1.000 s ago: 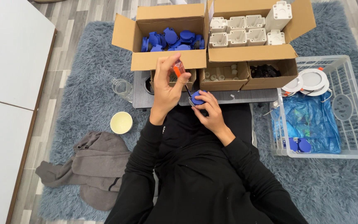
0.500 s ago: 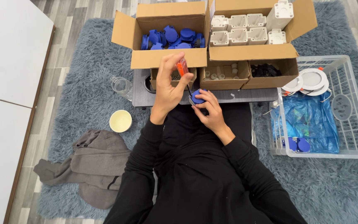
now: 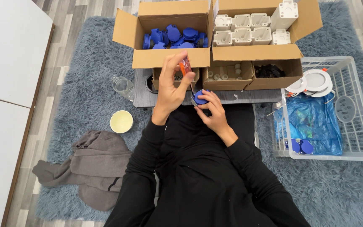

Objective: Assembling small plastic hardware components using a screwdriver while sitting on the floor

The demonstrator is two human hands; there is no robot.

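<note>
My left hand [image 3: 171, 86] holds a small screwdriver with an orange handle [image 3: 185, 66], upright, its shaft pointing down to a blue socket part [image 3: 200, 97]. My right hand [image 3: 213, 110] grips that blue part just in front of my lap, at the near edge of a low grey board [image 3: 143, 98]. Both arms are in black sleeves.
Behind the board stand a cardboard box of blue parts [image 3: 174, 37] and a box of white housings [image 3: 248, 27], with smaller boxes [image 3: 227, 75] in front. A white crate [image 3: 349, 122] with blue plastic and round white discs sits right. A glass jar [image 3: 122, 86], cream bowl [image 3: 121, 121] and grey garment [image 3: 91, 162] lie left on the rug.
The left hand has shifted the screwdriver slightly; both hands stay on the blue part in the same place.
</note>
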